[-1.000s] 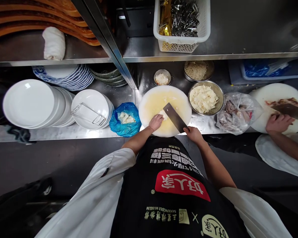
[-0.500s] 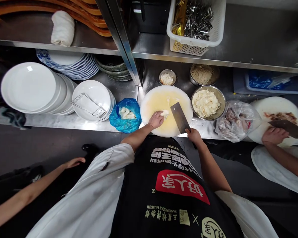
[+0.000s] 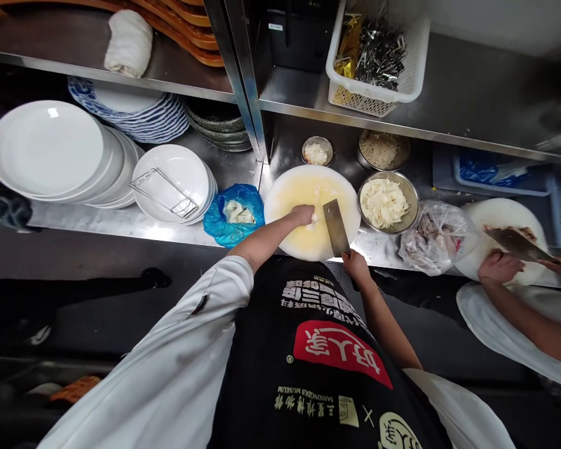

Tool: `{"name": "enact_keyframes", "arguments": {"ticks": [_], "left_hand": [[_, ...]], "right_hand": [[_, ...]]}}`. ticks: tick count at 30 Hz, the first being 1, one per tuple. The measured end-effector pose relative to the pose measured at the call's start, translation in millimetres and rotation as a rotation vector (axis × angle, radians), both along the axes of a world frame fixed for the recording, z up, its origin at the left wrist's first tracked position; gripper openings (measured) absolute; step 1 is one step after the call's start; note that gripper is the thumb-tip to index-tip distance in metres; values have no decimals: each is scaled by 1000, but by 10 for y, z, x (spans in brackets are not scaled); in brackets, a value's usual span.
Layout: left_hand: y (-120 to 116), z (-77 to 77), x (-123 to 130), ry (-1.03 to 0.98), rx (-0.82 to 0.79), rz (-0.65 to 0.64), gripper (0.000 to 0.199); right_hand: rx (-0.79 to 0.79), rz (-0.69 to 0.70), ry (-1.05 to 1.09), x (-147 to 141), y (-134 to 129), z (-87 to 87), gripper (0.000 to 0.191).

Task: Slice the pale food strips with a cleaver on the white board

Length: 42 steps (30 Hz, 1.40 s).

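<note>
A round white cutting board point(image 3: 280, 187) with a yellowed middle lies on the steel counter in front of me. My left hand point(image 3: 303, 214) is over its centre, fingers closed on a small pale piece of food point(image 3: 314, 219), mostly hidden by the hand. My right hand point(image 3: 355, 267) grips the handle of a cleaver point(image 3: 336, 229). Its broad blade rests over the right part of the board, a little apart from the pale piece. To the right stands a steel bowl of thin pale slices point(image 3: 384, 203). On the left, a blue plastic bag point(image 3: 231, 234) holds more pale pieces.
Stacked white plates point(image 3: 47, 149) and a wire rack point(image 3: 166, 193) occupy the left counter. Behind the board are small bowls of chopped white bits point(image 3: 316, 153) and shreds point(image 3: 378, 149). A clear bag of meat point(image 3: 434, 237) is beside a co-worker's hand point(image 3: 501, 267) and cleaver. A steel shelf point(image 3: 308, 118) overhangs.
My left hand has shifted slightly up and right on the board, its fingers now gathered around the pale piece. The cleaver has tilted more upright. Another person's arm at lower left has gone from view.
</note>
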<state>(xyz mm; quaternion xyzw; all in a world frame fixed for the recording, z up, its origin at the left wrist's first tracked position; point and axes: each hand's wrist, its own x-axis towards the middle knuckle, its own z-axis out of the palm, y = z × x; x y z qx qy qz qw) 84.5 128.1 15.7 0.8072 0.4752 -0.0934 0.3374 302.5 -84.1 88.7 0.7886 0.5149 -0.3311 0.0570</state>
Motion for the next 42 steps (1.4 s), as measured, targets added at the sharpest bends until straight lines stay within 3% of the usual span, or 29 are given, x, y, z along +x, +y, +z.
{"name": "enact_keyframes", "arguments": {"ticks": [5,9,13,15,17,19,21,24,29,36,42], "left_hand": [[-248,-74,-217,-94,55,198,19],[-451,-116,-373,-159,51,403,28],[-592,-128,-527,-180,119,457,26],[-621,-138,-612,-247,256,401,26],[-621,-158,-692,-345,362,215,23],[-604,-189,-753,-409,372,-12,21],[-584,-228,-790,-426,354,-130,23],[-566,-293,-805,-447,363,-142,24],[-561,-374,-800,-480,387,-148,25],[-556,-402,-868,-484,369,-201,25],[-554,-464,-921,-509,376,-197,27]], "right_hand": [[6,29,-70,-64,-4,7,33],[0,57,-68,-112,-29,71,33],[15,73,-92,-195,-203,172,36],[38,84,-92,-273,-326,224,36],[56,95,-85,-377,-431,270,36],[44,100,-81,-495,-494,307,36],[7,96,-95,-606,-523,334,37],[-34,84,-131,-731,-550,368,37],[37,65,-118,-863,-598,372,41],[-122,41,-128,-908,-601,248,33],[-69,47,-139,-817,-732,418,33]]}}
